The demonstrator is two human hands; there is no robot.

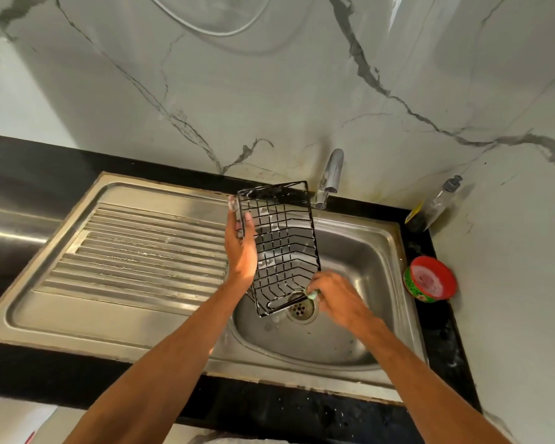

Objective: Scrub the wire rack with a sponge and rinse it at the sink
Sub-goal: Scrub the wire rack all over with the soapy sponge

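In the sink basin (359,251), head view: wire rack (282,248), black, basket-shaped, nothing in it. It's tilted, with the low end down by the drain (302,310) and the high end up just beside the tap (329,177). White suds sit on the top rim wires. Can't tell if the low end touches the basin floor.

Other containers:
- Red tub (430,278), lid off, pale pink paste inside. It's on the black counter (269,408), right of the basin, close to the wall.
- Clear pump bottle (436,203) in the back-right corner, with dark liquid in the lower part only.

Hands:
- Left hand (241,248): forearm reaching in from below, fingers wrapped round the rack's left long edge near the high end, holding it up. There's foam on the fingertips.
- Right hand (337,299): fingers curled round a green sponge (313,294), with only a sliver of it showing. The sponge sits at the rack's low right corner, right over the drain. Sponge-to-wire contact looks likely but is partly hidden by the fingers.

Surroundings: ribbed drainboard (135,251) left of the basin, wet streaks on it. Marble-pattern wall (269,91) behind. The tap spout points down at the rack's upper right corner. Can't tell if water is running.
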